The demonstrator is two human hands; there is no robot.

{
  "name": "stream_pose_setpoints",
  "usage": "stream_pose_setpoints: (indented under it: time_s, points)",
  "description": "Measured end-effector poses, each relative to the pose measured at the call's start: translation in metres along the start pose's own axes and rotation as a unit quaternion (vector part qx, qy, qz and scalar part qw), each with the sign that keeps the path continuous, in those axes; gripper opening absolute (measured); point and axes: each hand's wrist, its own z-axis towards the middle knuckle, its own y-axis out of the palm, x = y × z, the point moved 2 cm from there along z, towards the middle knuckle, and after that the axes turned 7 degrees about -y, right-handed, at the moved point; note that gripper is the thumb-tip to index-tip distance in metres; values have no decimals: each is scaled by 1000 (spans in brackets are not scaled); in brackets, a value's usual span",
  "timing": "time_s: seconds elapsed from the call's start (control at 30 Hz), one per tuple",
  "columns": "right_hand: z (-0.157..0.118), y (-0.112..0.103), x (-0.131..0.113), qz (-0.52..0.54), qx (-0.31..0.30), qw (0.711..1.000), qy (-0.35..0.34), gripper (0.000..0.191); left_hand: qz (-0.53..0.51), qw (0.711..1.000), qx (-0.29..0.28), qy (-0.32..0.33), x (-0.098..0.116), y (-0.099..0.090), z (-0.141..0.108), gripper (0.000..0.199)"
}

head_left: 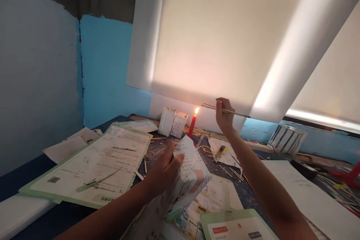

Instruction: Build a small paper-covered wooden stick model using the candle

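Observation:
A red candle (192,126) stands upright on the dark blue table, its flame lit. My right hand (225,115) is closed on thin sticks (209,106), whose tips are just right of the flame, apart from the candle. Below and left of the candle, my left hand (168,165) grips a folded printed paper (191,172), thumb on top and fingers partly hidden behind it. Two white paper-covered boxes (167,121) stand side by side left of the candle.
Printed sheets on a green board (112,161) lie at the left. A yellow cutter (221,152) rests on paper among scattered sticks. A striped box (287,139) stands at the right, near white sheets (312,195). A blind (219,37) hangs behind the candle.

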Motion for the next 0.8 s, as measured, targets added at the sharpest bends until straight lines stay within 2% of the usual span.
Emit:
stream_pose_setpoints:
  time_s: [0.1,0.2,0.3,0.37,0.43,0.53,0.63,0.73,0.8]
  points:
    - [-8,-41,-45,-8,1,989,-146,18,6,1000,-3,-14,-1,1,1,17]
    - [-25,-77,-86,29,2,964,-263,15,17,1000,9,-14,0,0,-2,18]
    - [-43,-98,-109,81,-29,947,-310,22,15,1000,19,-19,1,-2,-4,29]
    - [-51,-103,-116,100,-56,942,-314,26,7,1000,21,-11,3,-6,-1,39]
    - [-56,-105,-119,104,-73,945,-303,26,5,1000,13,27,9,-12,6,50]
    - [-60,-104,-119,99,-57,958,-263,22,37,997,-23,63,23,-23,19,66]
    - [-60,-102,-119,93,-40,966,-237,19,138,987,-62,63,35,-30,26,55]
    - [-58,-99,-122,109,-43,963,-243,18,227,971,-52,59,41,-30,22,42]
    - [-56,-95,-123,131,-48,960,-244,19,236,970,-39,47,42,-27,18,40]
